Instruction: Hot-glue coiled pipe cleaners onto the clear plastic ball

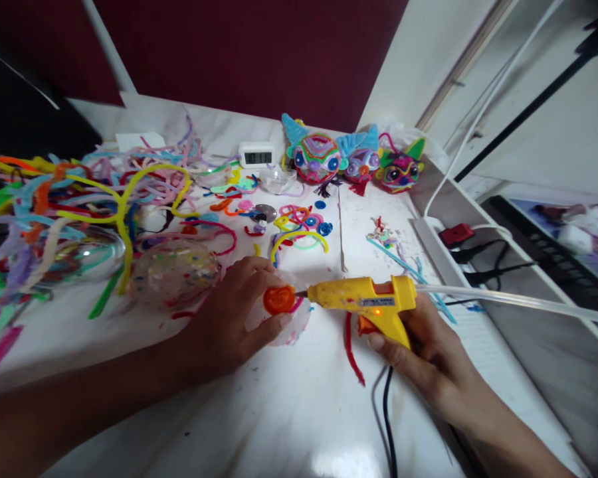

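Note:
My left hand is closed round a clear plastic ball low over the white table. On the ball sits an orange coil of pipe cleaner, with a bit of pink beside it. My right hand grips a yellow glue gun by its handle, fingers at the orange trigger. The gun's nozzle points left and meets the coil's right edge or stops just short of it; I cannot tell which. A clear glue stick runs out of its back. A red pipe cleaner lies below the gun.
Loose pipe cleaners heap up at the left, beside a clear shell with coloured specks. Decorated animal-head balls stand at the back near a small digital clock. A power strip lies right; a black cord hangs in front.

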Motion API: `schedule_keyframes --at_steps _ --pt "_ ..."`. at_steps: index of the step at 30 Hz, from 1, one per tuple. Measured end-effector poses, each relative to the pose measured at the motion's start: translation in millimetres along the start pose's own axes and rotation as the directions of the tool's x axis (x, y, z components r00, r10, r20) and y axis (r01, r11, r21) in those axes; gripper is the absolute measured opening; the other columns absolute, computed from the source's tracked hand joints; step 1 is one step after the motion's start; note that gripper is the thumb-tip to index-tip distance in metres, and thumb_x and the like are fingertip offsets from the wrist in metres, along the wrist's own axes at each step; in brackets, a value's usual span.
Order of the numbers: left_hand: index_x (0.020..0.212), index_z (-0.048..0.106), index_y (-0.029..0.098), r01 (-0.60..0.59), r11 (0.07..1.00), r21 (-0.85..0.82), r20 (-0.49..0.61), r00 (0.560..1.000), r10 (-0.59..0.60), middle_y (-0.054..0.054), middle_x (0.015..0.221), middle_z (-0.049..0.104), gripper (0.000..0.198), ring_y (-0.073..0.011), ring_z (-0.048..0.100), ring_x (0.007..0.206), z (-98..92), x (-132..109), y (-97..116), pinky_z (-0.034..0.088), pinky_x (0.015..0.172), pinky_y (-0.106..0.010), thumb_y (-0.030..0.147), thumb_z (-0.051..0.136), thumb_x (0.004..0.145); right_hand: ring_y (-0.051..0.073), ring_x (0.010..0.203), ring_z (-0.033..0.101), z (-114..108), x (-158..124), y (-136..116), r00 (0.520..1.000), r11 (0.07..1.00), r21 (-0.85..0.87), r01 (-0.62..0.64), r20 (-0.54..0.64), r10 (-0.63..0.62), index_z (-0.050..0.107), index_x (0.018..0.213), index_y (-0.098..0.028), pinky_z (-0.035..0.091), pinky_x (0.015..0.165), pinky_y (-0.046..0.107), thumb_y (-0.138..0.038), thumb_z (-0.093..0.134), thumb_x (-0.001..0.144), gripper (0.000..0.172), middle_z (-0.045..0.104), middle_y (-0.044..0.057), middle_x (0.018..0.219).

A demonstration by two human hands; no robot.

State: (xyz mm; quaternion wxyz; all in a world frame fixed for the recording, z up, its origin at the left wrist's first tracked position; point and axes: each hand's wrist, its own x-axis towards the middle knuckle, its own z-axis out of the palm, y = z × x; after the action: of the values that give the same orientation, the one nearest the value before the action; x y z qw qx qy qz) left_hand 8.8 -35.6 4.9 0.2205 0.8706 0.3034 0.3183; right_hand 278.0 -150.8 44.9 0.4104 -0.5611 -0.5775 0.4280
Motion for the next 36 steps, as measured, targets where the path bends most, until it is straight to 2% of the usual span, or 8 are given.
schedule_keyframes --at_steps 9,12,17,23,26,29,32,36 --pt "0.116 0.054 0.024 -0.042 0.999 0.013 0.011 0.999 0.041 -0.009 0.123 0.053 0.020 -0.0279 0.054 0.118 0.2 1 -2 0.046 0.101 -0.046 0.035 0.055 0.100 0.018 0.091 0.067 -5 8 -1 0.998 0.996 0.085 -0.019 -0.063 0.025 0.056 0.124 -0.033 0.054 0.067 0.023 -0.028 0.069 0.097 0.030 0.069 0.001 0.102" --pt "0.112 0.055 0.023 -0.044 0.999 0.002 -0.004 0.999 0.044 -0.008 0.120 0.054 0.017 -0.0282 0.056 0.115 1.1 2 -2 0.046 0.099 -0.045 0.034 0.056 0.099 0.016 0.076 0.065 -17 12 -5 0.987 0.992 0.103 -0.074 -0.137 0.088 0.063 0.115 -0.028 0.050 0.056 0.022 -0.032 0.076 0.091 0.028 0.069 0.001 0.096" --pt "0.109 0.057 0.023 -0.041 0.999 0.005 -0.020 0.999 0.041 -0.008 0.118 0.056 0.016 -0.0290 0.057 0.114 2.5 3 -2 0.048 0.098 -0.045 0.032 0.057 0.096 0.011 0.053 0.055 -40 20 -4 0.963 0.965 0.086 -0.246 -0.089 0.253 0.065 0.110 -0.020 0.041 0.046 0.023 -0.043 0.083 0.083 0.040 0.066 0.000 0.079" --pt "0.110 0.057 0.021 -0.066 0.998 0.000 -0.044 0.997 0.065 -0.008 0.118 0.054 0.015 -0.0279 0.056 0.113 3.4 3 -1 0.047 0.099 -0.045 0.028 0.056 0.097 0.016 0.054 0.061 -53 30 11 0.936 0.925 -0.152 -0.347 -0.111 0.333 0.066 0.110 -0.016 0.047 0.049 0.028 -0.059 0.079 0.079 0.055 0.074 0.007 0.080" --pt "0.110 0.056 0.021 -0.082 0.997 0.003 -0.056 0.995 0.082 -0.008 0.117 0.054 0.014 -0.0273 0.056 0.113 4.1 3 -1 0.046 0.100 -0.044 0.028 0.056 0.097 0.027 0.067 0.069 -47 27 12 0.950 0.795 -0.556 -0.243 -0.302 0.079 0.068 0.116 -0.016 0.054 0.061 0.040 -0.058 0.069 0.084 0.053 0.074 0.011 0.085" --pt "0.109 0.057 0.021 -0.082 0.997 0.006 -0.066 0.994 0.082 -0.008 0.117 0.055 0.014 -0.0275 0.056 0.112 4.6 3 -2 0.047 0.100 -0.044 0.028 0.056 0.097 0.033 0.096 0.070 -25 21 3 0.926 0.612 -0.791 -0.022 -0.247 -0.285 0.071 0.116 -0.018 0.057 0.083 0.049 -0.040 0.059 0.095 0.032 0.072 0.017 0.106" --pt "0.108 0.058 0.021 -0.094 0.996 0.007 -0.081 0.992 0.094 -0.009 0.117 0.056 0.014 -0.0279 0.057 0.112 4.4 2 -2 0.047 0.099 -0.043 0.027 0.057 0.096 0.028 0.105 0.069 10 16 -10 0.929 0.674 -0.675 0.299 0.045 -0.367 0.067 0.123 -0.021 0.059 0.088 0.042 -0.019 0.054 0.097 0.030 0.070 0.014 0.113" --pt "0.109 0.059 0.020 -0.112 0.994 0.002 -0.087 0.990 0.111 -0.008 0.117 0.056 0.015 -0.0275 0.057 0.112 3.8 3 -1 0.047 0.099 -0.042 0.023 0.057 0.095 0.027 0.099 0.065 47 16 -18 0.880 0.690 -0.566 0.451 0.153 -0.449 0.063 0.132 -0.022 0.059 0.085 0.042 -0.009 0.052 0.096 0.040 0.066 0.012 0.106"
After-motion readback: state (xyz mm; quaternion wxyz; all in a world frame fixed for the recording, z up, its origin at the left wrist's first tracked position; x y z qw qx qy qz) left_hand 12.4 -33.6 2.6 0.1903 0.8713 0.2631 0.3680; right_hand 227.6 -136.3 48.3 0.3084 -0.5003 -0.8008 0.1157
